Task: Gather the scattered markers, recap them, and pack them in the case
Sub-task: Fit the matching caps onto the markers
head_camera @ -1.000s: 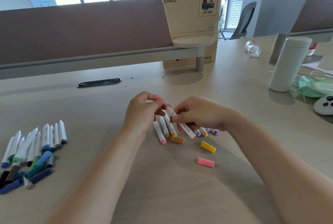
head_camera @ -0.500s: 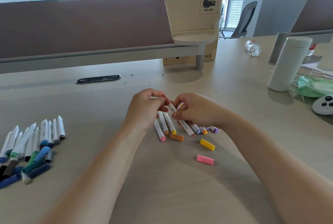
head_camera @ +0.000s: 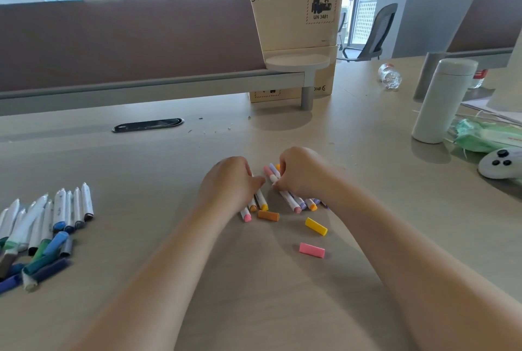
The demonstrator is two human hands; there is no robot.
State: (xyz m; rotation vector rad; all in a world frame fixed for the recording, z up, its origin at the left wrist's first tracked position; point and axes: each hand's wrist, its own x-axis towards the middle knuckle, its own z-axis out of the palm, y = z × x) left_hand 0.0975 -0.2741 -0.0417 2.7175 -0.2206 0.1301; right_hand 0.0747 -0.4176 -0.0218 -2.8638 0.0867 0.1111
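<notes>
Markers [head_camera: 291,201] in warm colours lie bunched mid-tabletop [head_camera: 367,152] under both hands. The right hand [head_camera: 303,172] curls round a handful; the left hand [head_camera: 228,181] covers three more, and I cannot tell whether it grips them. Gathering looks like the step in hand. The orange cap [head_camera: 268,215], yellow cap [head_camera: 316,226] and pink cap [head_camera: 311,250] lie loose nearby, so matching caps to colours likely comes next. No case is in sight.
</notes>
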